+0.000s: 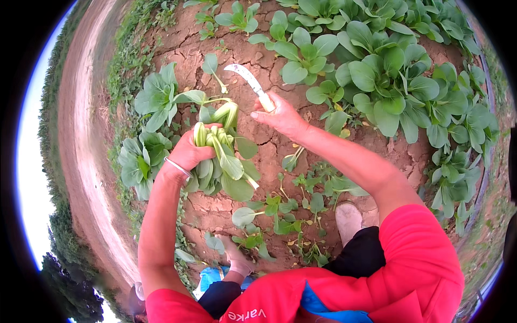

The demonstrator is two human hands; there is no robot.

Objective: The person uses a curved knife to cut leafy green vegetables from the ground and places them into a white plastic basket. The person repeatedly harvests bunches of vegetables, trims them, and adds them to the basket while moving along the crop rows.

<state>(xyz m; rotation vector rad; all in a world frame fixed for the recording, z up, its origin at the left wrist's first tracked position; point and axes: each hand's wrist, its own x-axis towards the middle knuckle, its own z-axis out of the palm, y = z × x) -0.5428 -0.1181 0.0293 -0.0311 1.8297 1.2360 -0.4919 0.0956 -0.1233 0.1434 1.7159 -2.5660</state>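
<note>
My left hand grips a bunch of cut leafy greens, pale stem ends up and leaves hanging below. A bracelet circles that wrist. To its right, my right hand holds a curved harvesting knife by its pale handle, the marked blade pointing up and left, apart from the bunch. A loose leaf with its stalk lies on the soil left of the blade tip. Rooted leafy plants grow left of the bunch.
Large leafy plants fill the upper right. Small plants and loose leaves lie before my feet on cracked soil. A blue and white bag is beside my left foot; my right shoe is near the plants. A dirt track curves along the left.
</note>
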